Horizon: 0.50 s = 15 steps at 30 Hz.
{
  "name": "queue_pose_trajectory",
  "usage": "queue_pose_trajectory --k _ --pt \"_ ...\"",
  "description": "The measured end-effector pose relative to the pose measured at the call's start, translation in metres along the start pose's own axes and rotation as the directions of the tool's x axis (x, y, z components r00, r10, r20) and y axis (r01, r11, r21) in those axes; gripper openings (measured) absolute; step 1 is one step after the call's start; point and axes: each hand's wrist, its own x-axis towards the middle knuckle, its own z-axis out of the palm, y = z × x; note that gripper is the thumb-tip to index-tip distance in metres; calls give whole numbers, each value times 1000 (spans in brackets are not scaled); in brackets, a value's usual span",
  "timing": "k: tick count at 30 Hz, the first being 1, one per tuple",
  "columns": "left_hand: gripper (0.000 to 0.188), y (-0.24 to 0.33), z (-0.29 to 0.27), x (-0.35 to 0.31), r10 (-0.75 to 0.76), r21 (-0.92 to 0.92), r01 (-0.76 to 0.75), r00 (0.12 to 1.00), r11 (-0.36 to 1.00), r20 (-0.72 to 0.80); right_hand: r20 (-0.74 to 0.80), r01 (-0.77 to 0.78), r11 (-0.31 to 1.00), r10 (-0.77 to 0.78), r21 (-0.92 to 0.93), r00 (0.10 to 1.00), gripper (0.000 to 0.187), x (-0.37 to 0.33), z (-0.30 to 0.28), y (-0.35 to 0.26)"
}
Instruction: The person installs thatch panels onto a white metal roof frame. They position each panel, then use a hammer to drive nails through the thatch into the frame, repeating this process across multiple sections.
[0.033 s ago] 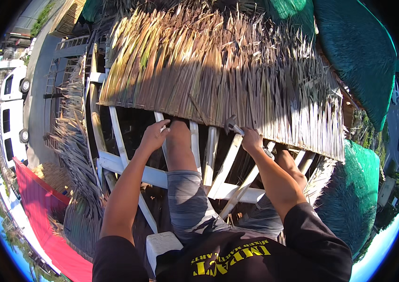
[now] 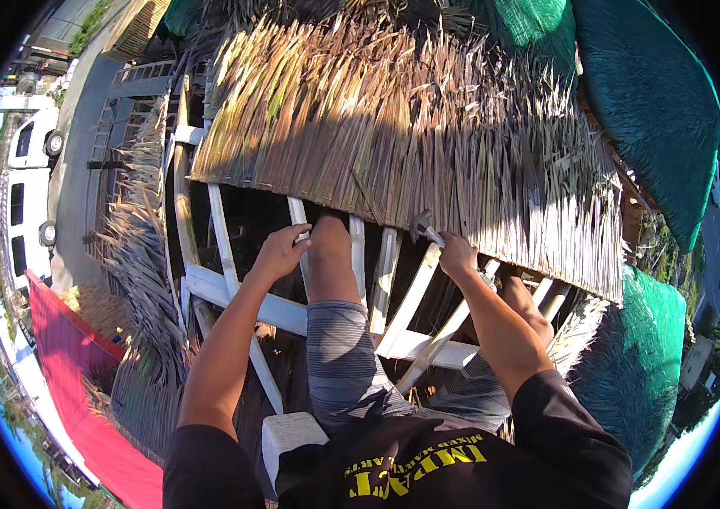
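Observation:
My right hand (image 2: pixel 459 257) is closed round the handle of a claw hammer (image 2: pixel 421 224), whose metal head lies just below the lower edge of the thatch panel (image 2: pixel 317 161). My left hand (image 2: pixel 282 253) is closed beside my left knee, against a white rafter (image 2: pixel 296 210). A small pale thing shows at its fingertips, too small to name. Dry brown leaves make up the thatch, sunlit above and shaded along part of its lower edge. My legs reach in among the rafters under that edge.
A white cross beam (image 2: pixel 283 314) runs under the rafters. At the left stand a bamboo pole (image 2: pixel 182 187), ragged thatch (image 2: pixel 135 246) and a red sheet roof (image 2: pixel 80 373). Green netting (image 2: pixel 652 110) covers thatch at the right. White vans (image 2: pixel 27 212) stand far below.
The view has shifted slightly, so the roof sits a little further right. My left hand has moved slightly down from the thatch edge. The hammer stays in my right hand.

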Motion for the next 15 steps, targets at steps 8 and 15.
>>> queue_pose_trajectory --k 8,15 --pt "27 107 -76 -294 -62 104 16 886 994 459 -77 431 863 -427 263 901 30 -137 -81 -107" --pt "25 118 46 -417 -106 496 -41 959 867 264 -65 710 596 -747 375 661 29 -270 -87 -177"
